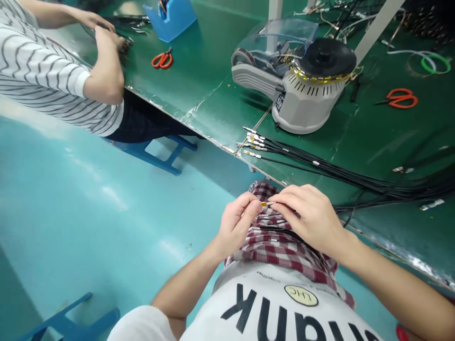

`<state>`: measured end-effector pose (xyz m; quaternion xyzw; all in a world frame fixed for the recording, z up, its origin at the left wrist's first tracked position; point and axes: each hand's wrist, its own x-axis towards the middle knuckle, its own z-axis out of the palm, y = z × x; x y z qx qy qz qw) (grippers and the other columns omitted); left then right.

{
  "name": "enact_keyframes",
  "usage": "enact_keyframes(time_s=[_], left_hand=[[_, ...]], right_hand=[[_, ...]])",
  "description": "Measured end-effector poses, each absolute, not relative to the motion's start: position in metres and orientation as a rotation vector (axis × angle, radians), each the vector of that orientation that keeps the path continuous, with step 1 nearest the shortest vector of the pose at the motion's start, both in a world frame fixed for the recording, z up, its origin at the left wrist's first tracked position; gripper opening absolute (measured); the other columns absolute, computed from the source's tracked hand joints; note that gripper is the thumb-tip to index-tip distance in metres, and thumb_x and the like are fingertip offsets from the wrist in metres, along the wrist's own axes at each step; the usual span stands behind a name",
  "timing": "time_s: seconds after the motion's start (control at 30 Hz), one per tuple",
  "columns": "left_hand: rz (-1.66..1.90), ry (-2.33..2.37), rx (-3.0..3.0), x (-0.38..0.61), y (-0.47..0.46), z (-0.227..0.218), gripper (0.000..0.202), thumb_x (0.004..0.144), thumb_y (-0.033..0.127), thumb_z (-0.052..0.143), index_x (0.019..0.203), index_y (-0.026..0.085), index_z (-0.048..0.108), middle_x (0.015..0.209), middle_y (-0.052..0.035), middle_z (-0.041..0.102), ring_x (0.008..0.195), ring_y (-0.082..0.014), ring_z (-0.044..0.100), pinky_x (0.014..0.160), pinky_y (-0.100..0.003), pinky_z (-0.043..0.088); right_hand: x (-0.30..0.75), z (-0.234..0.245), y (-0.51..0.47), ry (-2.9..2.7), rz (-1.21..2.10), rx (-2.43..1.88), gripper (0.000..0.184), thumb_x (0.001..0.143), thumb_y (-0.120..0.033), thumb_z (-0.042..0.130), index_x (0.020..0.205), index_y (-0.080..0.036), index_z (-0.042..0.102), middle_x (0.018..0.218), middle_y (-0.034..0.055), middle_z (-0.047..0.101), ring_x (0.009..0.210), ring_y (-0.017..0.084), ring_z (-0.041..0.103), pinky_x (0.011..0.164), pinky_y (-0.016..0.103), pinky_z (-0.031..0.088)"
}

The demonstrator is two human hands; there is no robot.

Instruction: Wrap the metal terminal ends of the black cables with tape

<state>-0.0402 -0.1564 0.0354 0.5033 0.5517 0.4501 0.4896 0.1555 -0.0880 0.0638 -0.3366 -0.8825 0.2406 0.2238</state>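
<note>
While the left hand (236, 225) and right hand (305, 219) pinched a small terminal (263, 204) between closed fingers (284, 195), a slip could have dropped it onto the checked cloth (280, 246).

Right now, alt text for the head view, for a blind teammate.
The left hand and right hand pinch a gold metal terminal on a black wire over a red checked cloth on the lap. Beyond, metal-tipped black wires lie on a green workbench beside a grey round dispenser; a person in a striped shirt works far left.
</note>
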Motion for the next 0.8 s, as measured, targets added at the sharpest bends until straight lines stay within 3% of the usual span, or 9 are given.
enact_keyframes(time_s=[0.2, 0.5, 0.7, 0.8], left_hand=[[1.088, 1.398, 1.369, -0.039, -0.157, 0.034, 0.027, 0.103, 0.034, 0.047, 0.082, 0.018, 0.054, 0.071, 0.0015, 0.051, 0.065, -0.0114, 0.045, 0.066, -0.025, 0.040], [1.083, 1.377, 1.229, -0.033, -0.157, 0.031, 0.033, 0.103, 0.038, 0.047, 0.077, 0.018, 0.051, 0.070, 0.0011, 0.049, 0.067, -0.0119, 0.045, 0.067, -0.025, 0.041], [1.035, 1.358, 1.218, -0.030, -0.157, 0.030, 0.033, 0.103, 0.039, 0.046, 0.078, 0.018, 0.052, 0.069, 0.0015, 0.048, 0.066, -0.0117, 0.044, 0.066, -0.025, 0.040], [1.032, 1.377, 1.252, -0.030, -0.156, 0.031, 0.032, 0.103, 0.038, 0.046, 0.079, 0.018, 0.052, 0.070, 0.0011, 0.050, 0.066, -0.0118, 0.045, 0.066, -0.025, 0.041]], right_hand=[[0.157, 0.060, -0.088, -2.471, 0.791, -0.951, 0.020, 0.103, -0.030, 0.052, 0.106, -0.020, 0.069, 0.097, 0.0029, 0.075, 0.083, 0.017, 0.068, 0.078, 0.034, 0.043], [0.162, 0.056, -0.082, -2.636, 0.435, -0.737, 0.022, 0.104, -0.028, 0.050, 0.105, -0.016, 0.068, 0.091, 0.0049, 0.073, 0.081, 0.018, 0.066, 0.078, 0.035, 0.042], [0.170, 0.054, -0.077, -2.678, 0.481, -0.691, 0.022, 0.105, -0.028, 0.047, 0.106, -0.018, 0.067, 0.092, 0.0046, 0.073, 0.082, 0.017, 0.067, 0.078, 0.035, 0.043], [0.170, 0.051, -0.081, -2.610, 0.519, -0.744, 0.023, 0.102, -0.035, 0.054, 0.111, -0.018, 0.066, 0.096, 0.0057, 0.074, 0.083, 0.019, 0.067, 0.079, 0.035, 0.044]])
